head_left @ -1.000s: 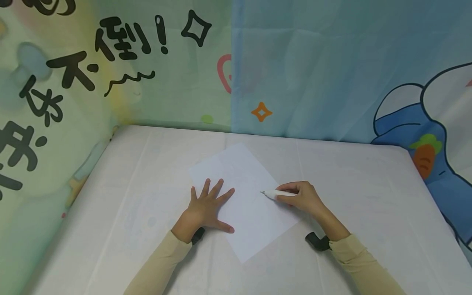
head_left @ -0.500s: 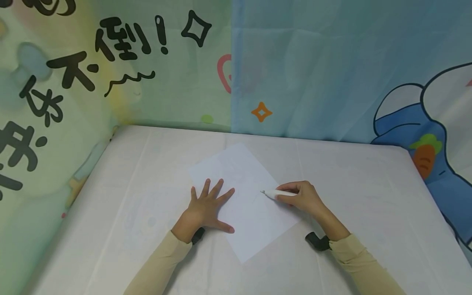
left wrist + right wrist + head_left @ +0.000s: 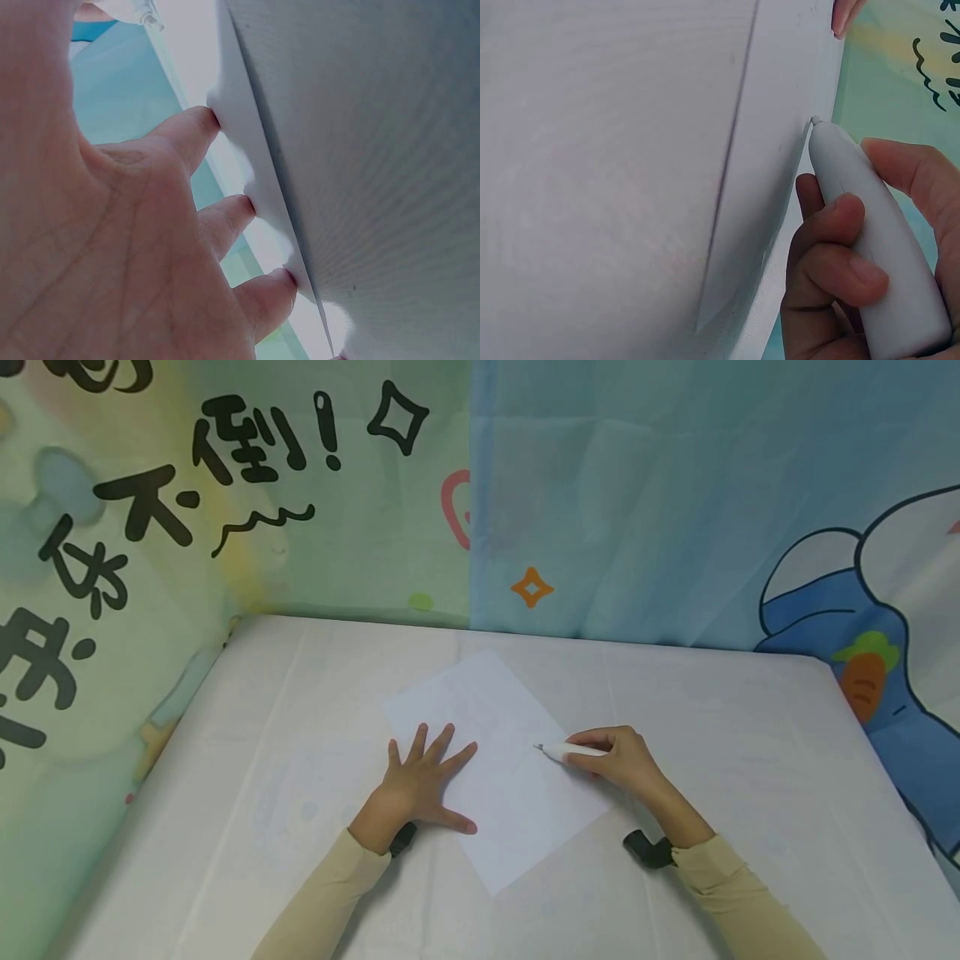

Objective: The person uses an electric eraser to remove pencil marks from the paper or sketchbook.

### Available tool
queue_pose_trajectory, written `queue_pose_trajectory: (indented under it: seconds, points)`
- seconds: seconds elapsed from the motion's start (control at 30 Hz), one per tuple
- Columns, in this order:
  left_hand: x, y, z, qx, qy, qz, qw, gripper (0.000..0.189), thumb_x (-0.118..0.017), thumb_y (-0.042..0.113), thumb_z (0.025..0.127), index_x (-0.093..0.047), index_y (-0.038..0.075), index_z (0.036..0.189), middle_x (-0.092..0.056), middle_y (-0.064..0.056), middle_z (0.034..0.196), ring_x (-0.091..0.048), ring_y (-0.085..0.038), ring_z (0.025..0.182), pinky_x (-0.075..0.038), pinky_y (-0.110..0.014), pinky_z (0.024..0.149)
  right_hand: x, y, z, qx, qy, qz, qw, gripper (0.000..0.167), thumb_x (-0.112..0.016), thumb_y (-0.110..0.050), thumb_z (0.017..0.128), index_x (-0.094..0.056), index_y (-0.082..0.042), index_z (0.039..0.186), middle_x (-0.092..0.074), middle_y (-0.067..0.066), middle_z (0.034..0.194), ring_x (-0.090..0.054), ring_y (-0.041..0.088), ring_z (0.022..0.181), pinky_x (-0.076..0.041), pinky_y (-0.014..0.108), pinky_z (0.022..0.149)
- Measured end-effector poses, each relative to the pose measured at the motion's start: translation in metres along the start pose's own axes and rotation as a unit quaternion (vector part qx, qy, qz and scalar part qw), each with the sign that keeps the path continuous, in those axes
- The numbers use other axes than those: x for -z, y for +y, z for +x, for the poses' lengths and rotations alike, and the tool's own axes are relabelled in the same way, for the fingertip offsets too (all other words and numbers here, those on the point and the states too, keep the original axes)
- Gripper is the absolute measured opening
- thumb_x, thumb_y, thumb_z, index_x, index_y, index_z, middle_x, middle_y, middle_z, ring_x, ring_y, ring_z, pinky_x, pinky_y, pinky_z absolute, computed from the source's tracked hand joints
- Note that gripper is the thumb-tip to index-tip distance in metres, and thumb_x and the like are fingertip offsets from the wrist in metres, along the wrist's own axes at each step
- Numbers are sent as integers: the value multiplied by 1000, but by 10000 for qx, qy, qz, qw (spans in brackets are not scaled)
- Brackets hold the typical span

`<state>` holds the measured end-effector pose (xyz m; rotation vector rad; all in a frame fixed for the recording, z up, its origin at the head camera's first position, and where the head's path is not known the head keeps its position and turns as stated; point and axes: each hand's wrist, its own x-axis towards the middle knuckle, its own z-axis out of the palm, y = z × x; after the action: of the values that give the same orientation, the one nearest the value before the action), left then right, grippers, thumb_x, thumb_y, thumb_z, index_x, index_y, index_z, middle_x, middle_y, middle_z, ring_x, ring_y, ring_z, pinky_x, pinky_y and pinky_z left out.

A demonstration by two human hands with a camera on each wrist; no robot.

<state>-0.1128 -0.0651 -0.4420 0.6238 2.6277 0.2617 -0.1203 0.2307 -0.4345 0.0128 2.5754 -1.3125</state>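
Observation:
A white sheet of paper (image 3: 510,827) lies turned cornerwise on the white-covered table. My left hand (image 3: 420,785) rests on its left part with the fingers spread; in the left wrist view the fingertips (image 3: 202,120) press on the sheet near its edge. Over the right part of the paper my right hand (image 3: 626,764) grips a white pen-like tool (image 3: 566,750). Its body is thick and tapered, with a small grey tip pointing left, at or close to the sheet. The right wrist view shows the fingers (image 3: 840,281) curled round the tool (image 3: 892,262). I cannot tell its exact kind.
The white tablecloth (image 3: 720,735) has faint creases. Printed curtains (image 3: 637,510) stand behind the table and along its left side. Dark wrist-worn devices (image 3: 647,850) sit at both wrists, below light beige sleeves.
My right hand has shifted slightly right and away from me, carrying the white pen-like tool with it. The left hand and the paper look unmoved.

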Motion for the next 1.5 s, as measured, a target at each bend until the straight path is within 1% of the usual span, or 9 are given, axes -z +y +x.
queue_pose_trajectory:
  seconds: [0.5,0.93,1.2,1.5]
  points:
    - [0,0,0,-56,51,88,9999,111,-76,68,66,-25,30,156,-8,-7,165,0,-42,149,-11,-73,108,-2,-3,-1,94,-135,95,9998,38,-76,-13,84,-68,10,113,-68,24,110,-58,10,71,-52,26,57]
    - [0,0,0,-51,19,169,9998,110,-75,69,67,-23,30,156,-8,-8,165,-1,-42,149,-13,-72,108,-5,0,1,150,-143,89,9997,34,-76,-12,83,-69,9,109,-70,24,107,-58,12,68,-51,26,56]
    - [0,0,0,-36,-19,203,9998,110,-75,70,67,-22,31,156,-7,-7,165,0,-41,149,-13,-72,109,-8,-1,-1,115,-182,98,9997,34,-76,-13,82,-70,7,108,-69,23,108,-57,12,69,-51,27,56]
    - [-2,-1,1,-6,16,194,9998,111,-75,70,66,-24,31,156,-8,-6,165,-1,-41,149,-12,-72,109,-10,0,-1,102,-250,127,9996,33,-76,-12,83,-70,7,109,-68,24,110,-57,14,69,-51,27,56]
